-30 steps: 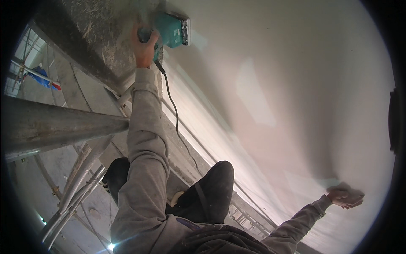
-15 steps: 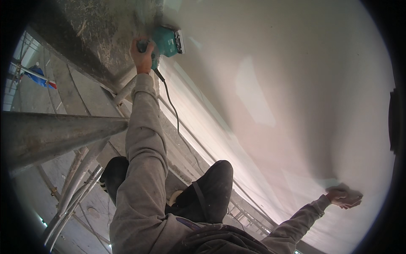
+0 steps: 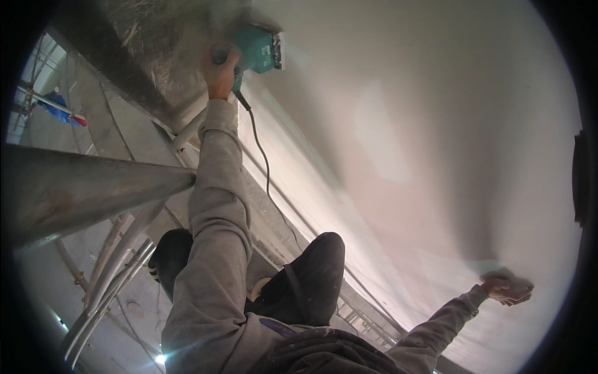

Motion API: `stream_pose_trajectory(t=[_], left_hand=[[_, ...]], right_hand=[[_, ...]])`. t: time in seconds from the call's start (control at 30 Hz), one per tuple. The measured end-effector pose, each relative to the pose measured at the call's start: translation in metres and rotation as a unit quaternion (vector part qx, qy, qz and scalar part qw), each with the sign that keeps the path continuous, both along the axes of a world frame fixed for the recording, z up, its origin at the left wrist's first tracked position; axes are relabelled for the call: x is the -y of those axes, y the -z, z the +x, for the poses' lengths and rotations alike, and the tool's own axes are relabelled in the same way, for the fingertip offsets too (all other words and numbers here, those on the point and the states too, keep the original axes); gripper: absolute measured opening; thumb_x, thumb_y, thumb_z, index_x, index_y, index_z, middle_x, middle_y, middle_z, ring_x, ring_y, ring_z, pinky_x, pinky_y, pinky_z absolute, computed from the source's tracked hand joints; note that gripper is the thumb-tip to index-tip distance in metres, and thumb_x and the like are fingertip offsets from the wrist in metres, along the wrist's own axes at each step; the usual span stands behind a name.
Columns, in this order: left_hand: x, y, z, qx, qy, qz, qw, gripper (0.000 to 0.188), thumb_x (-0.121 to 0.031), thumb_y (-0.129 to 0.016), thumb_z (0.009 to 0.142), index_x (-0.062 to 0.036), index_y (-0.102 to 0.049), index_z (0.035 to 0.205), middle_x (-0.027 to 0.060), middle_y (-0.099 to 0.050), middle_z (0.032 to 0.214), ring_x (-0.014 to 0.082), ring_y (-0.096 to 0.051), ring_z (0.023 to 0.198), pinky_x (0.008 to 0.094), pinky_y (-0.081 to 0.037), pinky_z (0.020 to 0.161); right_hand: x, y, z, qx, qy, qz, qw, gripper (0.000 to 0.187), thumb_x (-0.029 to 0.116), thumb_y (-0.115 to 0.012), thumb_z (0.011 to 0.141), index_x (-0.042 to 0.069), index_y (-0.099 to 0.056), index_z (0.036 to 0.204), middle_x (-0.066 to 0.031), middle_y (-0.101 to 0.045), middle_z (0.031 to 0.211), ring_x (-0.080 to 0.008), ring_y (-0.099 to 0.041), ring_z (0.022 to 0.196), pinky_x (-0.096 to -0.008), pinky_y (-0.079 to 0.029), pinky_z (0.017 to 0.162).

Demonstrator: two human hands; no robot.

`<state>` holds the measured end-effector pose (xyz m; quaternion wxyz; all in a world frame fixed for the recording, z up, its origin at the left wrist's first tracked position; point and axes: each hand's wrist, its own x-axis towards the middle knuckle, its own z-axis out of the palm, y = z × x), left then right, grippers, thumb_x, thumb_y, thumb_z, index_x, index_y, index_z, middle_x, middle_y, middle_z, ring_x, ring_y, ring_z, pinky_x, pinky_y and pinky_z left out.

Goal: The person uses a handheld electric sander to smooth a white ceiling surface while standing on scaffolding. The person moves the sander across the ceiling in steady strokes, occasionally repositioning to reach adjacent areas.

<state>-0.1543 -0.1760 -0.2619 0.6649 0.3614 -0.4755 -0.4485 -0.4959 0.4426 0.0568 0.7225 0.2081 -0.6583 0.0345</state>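
Observation:
At the upper left, my left hand [image 3: 220, 71] is wrapped round the dark grip of a teal power sander [image 3: 256, 50]. The sander's pad faces the pale wall surface [image 3: 430, 124] and lies against it or very close. A black cord [image 3: 266, 168] trails from the sander's rear down past my left sleeve. Far to the right, my right hand [image 3: 507, 290] rests on the wall with its fingers stretched out and holds no tool. A lighter patch [image 3: 381, 137] shows on the wall between my hands.
A thick metal scaffold pipe [image 3: 99, 190] runs in from the left to beside my left forearm. Thinner tubes [image 3: 112, 287] stand below it. A dusty dark board [image 3: 149, 62] lies at the upper left; a blue cloth-like item [image 3: 57, 107] hangs beyond it. My bent knee [image 3: 317, 268] is near the wall.
My left hand and the sander have shifted slightly up and to the right along the wall. My right hand stays in nearly the same spot.

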Motion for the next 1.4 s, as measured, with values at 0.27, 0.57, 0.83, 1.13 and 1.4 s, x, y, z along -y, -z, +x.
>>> stream_pose_trajectory(t=[0.27, 0.57, 0.83, 1.13, 1.4], left_hand=[[-0.007, 0.024, 0.0, -0.031, -0.011, 0.015, 0.999, 0.028, -0.007, -0.073, 0.072, -0.0018, -0.06, 0.097, 0.0051, -0.062, 0.086, 0.0156, -0.057, 0.075, 0.0298, -0.048, 0.069], [-0.008, 0.004, -0.002, -0.005, -0.006, 0.014, 1.0, 0.028, -0.011, -0.073, 0.072, -0.0025, -0.06, 0.095, 0.0054, -0.06, 0.085, 0.0155, -0.056, 0.075, 0.0298, -0.046, 0.07], [-0.024, 0.062, -0.01, -0.01, 0.001, 0.115, 0.993, 0.029, -0.012, -0.073, 0.072, -0.0032, -0.061, 0.097, 0.0071, -0.062, 0.089, 0.0169, -0.057, 0.078, 0.0305, -0.046, 0.072], [0.003, 0.001, 0.001, -0.018, 0.028, 0.055, 0.998, 0.039, -0.013, -0.074, 0.073, 0.0012, -0.059, 0.107, 0.0114, -0.063, 0.102, 0.0215, -0.06, 0.088, 0.033, -0.048, 0.079], [-0.024, 0.082, -0.009, -0.056, -0.008, 0.185, 0.981, 0.026, -0.012, -0.068, 0.076, -0.0027, -0.059, 0.098, 0.0067, -0.06, 0.097, 0.0176, -0.055, 0.087, 0.031, -0.045, 0.078]], right_hand=[[0.005, -0.003, -0.003, 0.041, -0.003, -0.051, 0.998, 0.063, 0.046, -0.033, 0.089, 0.013, -0.038, 0.143, -0.0145, -0.037, 0.145, -0.0349, -0.03, 0.135, -0.0559, -0.029, 0.099], [-0.009, 0.002, -0.007, 0.0, -0.019, -0.001, 1.0, 0.057, 0.039, -0.031, 0.092, 0.015, -0.038, 0.143, -0.0125, -0.041, 0.144, -0.0347, -0.032, 0.134, -0.0579, -0.029, 0.101], [0.005, -0.002, 0.0, -0.014, -0.002, -0.008, 1.0, 0.06, 0.052, -0.026, 0.096, 0.015, -0.041, 0.142, -0.0128, -0.04, 0.144, -0.0347, -0.034, 0.133, -0.057, -0.031, 0.098], [-0.007, 0.001, -0.008, -0.024, -0.005, -0.007, 1.0, 0.06, 0.051, -0.026, 0.096, 0.016, -0.04, 0.143, -0.0154, -0.039, 0.145, -0.0337, -0.036, 0.133, -0.0555, -0.031, 0.097], [0.006, -0.004, 0.001, 0.021, -0.039, -0.025, 0.999, 0.061, 0.034, -0.039, 0.081, 0.021, -0.044, 0.141, -0.0103, -0.035, 0.147, -0.0317, -0.029, 0.134, -0.0559, -0.024, 0.104]])
